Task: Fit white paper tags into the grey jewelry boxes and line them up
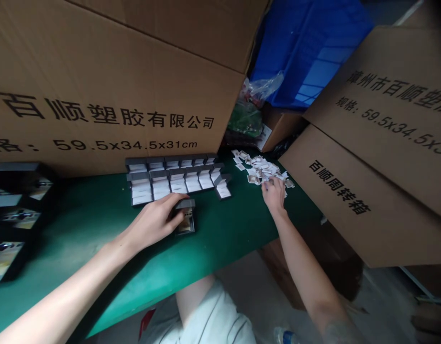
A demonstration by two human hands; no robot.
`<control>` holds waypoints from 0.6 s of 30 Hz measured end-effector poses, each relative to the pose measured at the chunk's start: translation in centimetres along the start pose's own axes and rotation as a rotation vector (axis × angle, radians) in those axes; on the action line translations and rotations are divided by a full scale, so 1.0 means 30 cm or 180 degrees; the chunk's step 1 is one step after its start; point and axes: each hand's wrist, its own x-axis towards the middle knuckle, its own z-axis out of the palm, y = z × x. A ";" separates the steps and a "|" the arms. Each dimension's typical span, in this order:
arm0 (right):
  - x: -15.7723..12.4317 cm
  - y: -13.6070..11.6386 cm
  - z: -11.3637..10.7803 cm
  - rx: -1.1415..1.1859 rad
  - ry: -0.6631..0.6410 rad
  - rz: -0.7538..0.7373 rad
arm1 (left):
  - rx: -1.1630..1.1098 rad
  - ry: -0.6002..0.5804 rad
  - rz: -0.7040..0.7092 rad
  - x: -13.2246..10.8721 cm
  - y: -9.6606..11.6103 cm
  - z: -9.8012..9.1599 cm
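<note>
My left hand [152,222] grips the raised lid of a small open dark grey jewellery box [185,223], which stands on the green table top [98,224] with a printed card inside. My right hand [273,195] has its fingertips at the edge of a loose pile of small white-and-tan paper cards [261,168]. Whether those fingers hold a card is hidden. Between my hands, rows of open grey boxes with white inserts [170,180] stand close together, and one separate box [223,187] sits at the rows' right end.
Several open black boxes with printed cards [16,220] stand at the table's left end. Large cardboard cartons with black print [105,91] wall off the back and right. A blue plastic crate [306,52] and plastic bags [245,114] sit in the gap behind.
</note>
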 end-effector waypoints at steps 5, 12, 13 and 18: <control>0.021 -0.032 -0.029 0.0249 0.0337 -0.0035 | -0.0024 0.0024 0.0019 -0.003 -0.004 0.002; 0.040 -0.220 -0.153 0.0871 0.1257 0.0266 | -0.0407 0.0519 -0.0250 0.001 0.011 -0.011; 0.039 -0.270 -0.175 0.0989 0.1280 0.0259 | -0.0562 0.0674 -0.0400 0.002 0.020 -0.019; 0.033 -0.588 -0.270 0.2875 0.0765 0.0251 | -0.1558 0.1296 -0.1038 0.014 0.043 -0.077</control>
